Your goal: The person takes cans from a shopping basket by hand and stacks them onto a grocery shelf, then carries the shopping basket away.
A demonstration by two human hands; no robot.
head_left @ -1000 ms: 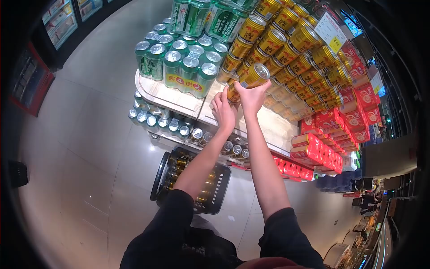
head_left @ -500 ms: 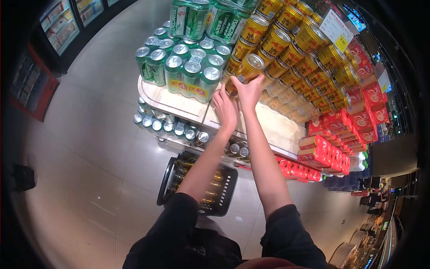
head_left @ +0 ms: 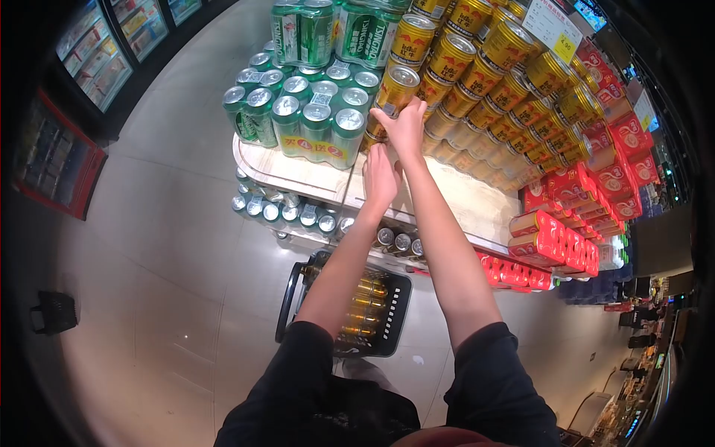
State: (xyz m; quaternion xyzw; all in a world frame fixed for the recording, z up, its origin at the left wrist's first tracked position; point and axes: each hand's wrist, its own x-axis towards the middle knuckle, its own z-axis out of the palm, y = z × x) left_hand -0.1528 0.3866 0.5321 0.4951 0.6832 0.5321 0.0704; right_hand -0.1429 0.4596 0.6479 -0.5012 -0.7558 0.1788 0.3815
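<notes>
My right hand [head_left: 407,130] is wrapped round an upright gold Red Bull can [head_left: 398,88], thumb on its left side and fingers on its right. That can stands on top of another gold can [head_left: 375,131], partly hidden behind my hands. Lower down, my left hand [head_left: 381,179] has its fingers stretched out against the front of the lower can, near the shelf top; its thumb is hidden. Right beside these cans are tall stacks of gold cans [head_left: 452,56]. Green Tsingtao can packs [head_left: 316,123] stand close on the left.
The cans stand on a pale display shelf [head_left: 287,158] with a rounded corner. Red can packs [head_left: 538,242] are on its right. Below, a black basket [head_left: 393,316] with gold cans inside sits on the floor. A price sign [head_left: 553,31] hangs over the stacks.
The upper can in my right hand has gone from tilted to upright, lined up with the column behind it. My left hand has shifted slightly right against the lower can. The view has moved a little.
</notes>
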